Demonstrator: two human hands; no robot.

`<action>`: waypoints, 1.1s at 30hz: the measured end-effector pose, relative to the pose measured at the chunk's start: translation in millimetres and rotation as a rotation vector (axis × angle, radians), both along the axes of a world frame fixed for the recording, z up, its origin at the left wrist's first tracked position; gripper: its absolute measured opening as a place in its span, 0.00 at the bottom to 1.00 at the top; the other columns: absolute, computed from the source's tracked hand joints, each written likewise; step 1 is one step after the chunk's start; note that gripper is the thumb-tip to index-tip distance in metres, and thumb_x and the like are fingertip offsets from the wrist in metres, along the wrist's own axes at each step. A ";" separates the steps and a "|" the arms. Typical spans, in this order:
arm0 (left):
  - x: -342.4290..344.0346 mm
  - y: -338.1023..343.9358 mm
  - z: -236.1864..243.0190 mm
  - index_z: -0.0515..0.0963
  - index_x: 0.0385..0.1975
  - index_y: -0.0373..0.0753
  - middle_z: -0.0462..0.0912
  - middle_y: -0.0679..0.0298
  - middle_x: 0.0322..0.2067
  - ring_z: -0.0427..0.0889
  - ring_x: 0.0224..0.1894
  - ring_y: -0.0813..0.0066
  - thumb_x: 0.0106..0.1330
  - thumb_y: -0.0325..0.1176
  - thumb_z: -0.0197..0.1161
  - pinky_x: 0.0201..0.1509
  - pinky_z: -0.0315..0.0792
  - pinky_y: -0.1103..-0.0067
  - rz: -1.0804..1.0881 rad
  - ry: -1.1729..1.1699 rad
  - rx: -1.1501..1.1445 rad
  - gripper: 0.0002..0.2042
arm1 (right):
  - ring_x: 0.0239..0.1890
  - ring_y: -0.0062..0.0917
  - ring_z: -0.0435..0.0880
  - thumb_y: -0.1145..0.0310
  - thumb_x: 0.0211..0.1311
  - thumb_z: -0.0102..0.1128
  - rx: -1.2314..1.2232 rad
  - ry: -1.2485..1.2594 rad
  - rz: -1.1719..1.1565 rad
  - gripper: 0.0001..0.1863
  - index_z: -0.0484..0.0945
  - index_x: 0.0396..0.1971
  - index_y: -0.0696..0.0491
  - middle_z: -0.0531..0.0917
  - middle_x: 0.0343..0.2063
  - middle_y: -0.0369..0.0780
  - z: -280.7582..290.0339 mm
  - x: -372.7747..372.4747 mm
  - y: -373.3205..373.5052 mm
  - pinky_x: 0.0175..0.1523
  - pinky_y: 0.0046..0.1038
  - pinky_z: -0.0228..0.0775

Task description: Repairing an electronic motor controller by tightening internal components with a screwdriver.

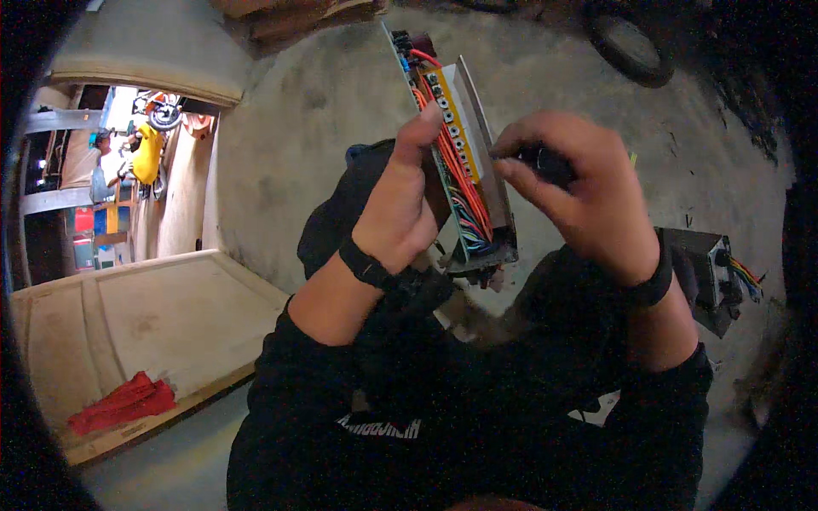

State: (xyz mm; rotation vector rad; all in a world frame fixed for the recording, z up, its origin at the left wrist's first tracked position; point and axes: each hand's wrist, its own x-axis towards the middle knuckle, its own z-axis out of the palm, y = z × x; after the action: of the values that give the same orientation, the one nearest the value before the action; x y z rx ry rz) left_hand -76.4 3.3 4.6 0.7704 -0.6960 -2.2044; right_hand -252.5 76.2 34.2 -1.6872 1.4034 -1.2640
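My left hand (pixel 400 196) grips a long circuit board assembly (pixel 464 183) from its left side, thumb over the edge. The assembly stands tilted, its top leaning left. Orange, red and multicoloured wires (pixel 456 162) run along its length beside a yellow strip with a row of small round metal parts (pixel 453 123). A grey metal plate (pixel 481 128) forms its right side. My right hand (pixel 588 187) is closed in a pinch, thumb and fingertips at the plate's right edge. Something dark shows inside its curled fingers, too shaded to name.
A dark metal box with coloured wires (pixel 703 277) sits on the concrete floor (pixel 307 94) to the right. A black tyre (pixel 630 47) lies far right. At left, a red cloth (pixel 123 403) rests on a wooden panel (pixel 187 307); beyond the doorway a person (pixel 104 157) is near a motorbike (pixel 149 153).
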 end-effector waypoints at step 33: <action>3.2 3.7 -2.1 0.68 0.51 0.37 0.76 0.64 0.42 0.77 0.45 0.76 0.62 0.43 0.68 0.51 0.74 0.75 0.004 -0.067 -0.057 0.24 | 0.34 0.38 0.77 0.78 0.43 0.68 -0.038 0.420 -0.133 0.09 0.82 0.29 0.55 0.76 0.29 0.42 -9.8 27.9 -8.1 0.39 0.33 0.70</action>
State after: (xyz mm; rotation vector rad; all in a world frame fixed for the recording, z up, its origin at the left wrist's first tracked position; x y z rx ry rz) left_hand -73.2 7.0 2.5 0.8190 -0.7864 -2.1536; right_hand -224.7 68.2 24.4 -1.9948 1.7673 -1.0455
